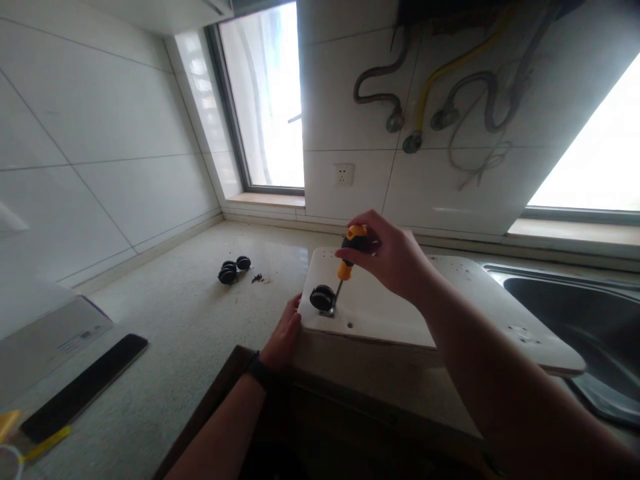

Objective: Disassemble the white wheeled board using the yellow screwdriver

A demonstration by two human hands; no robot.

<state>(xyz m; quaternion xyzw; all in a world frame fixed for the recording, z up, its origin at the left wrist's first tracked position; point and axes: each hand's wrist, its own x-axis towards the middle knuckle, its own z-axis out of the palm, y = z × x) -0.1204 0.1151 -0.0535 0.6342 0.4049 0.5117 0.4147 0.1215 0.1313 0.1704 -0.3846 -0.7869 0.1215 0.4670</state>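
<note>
My right hand [387, 250] is closed round the handle of an orange and black screwdriver [345, 270]. The tool leans a little, and its shaft runs down to the metal plate of a black caster wheel [323, 298]. That caster stands on the left end of a white board [385, 307] with rounded corners and groups of small holes. My left hand [286, 337] grips the board's left edge; some of its fingers are hidden. More black casters [233, 270] lie in a cluster on the counter, beside a small heap of dark screws [257, 278].
The board lies along the stone counter [170, 320] and reaches to a metal sink [580, 320] at right. A long dark strip [90, 383], a grey box [50, 343] and a yellow item [47, 443] are at left. Pipes [425, 100] hang on the tiled wall.
</note>
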